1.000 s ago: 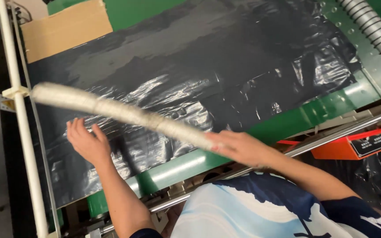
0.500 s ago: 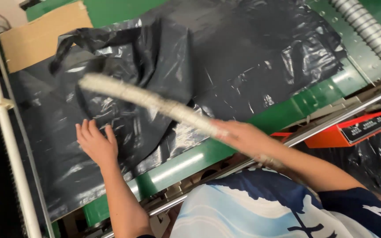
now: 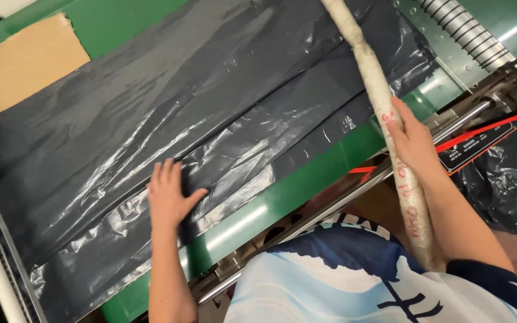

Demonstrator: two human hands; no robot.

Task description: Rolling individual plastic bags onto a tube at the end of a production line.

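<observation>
The person stands at the near edge of a green tabletop [image 3: 330, 161] on which a stack of dark plastic sheets [image 3: 169, 119] lies spread, glossy and creased, running from near left to far right.

Left hand [image 3: 167, 197]: flat, fingers spread, palm pressing the near edge of the sheets against the tabletop. It grips nothing.

Right hand [image 3: 413, 143]: closed around a long pale wrapped rod [image 3: 375, 84]. The rod slants from under the person's arm, near right, up across the far right corner of the sheets and out of view at the top.

A piece of brown cardboard [image 3: 22, 66] lies at the far left, touching the sheets. A ribbed roller [image 3: 468, 39] sits at the far right.

Step in hand, as judged: flattening the stack, with one hand as anchor and the rod as smoothing tool. The next move calls for steady downward pressure from the left hand, so the slippery layers do not slide, and for the rod to lie level across the sheets.
</observation>
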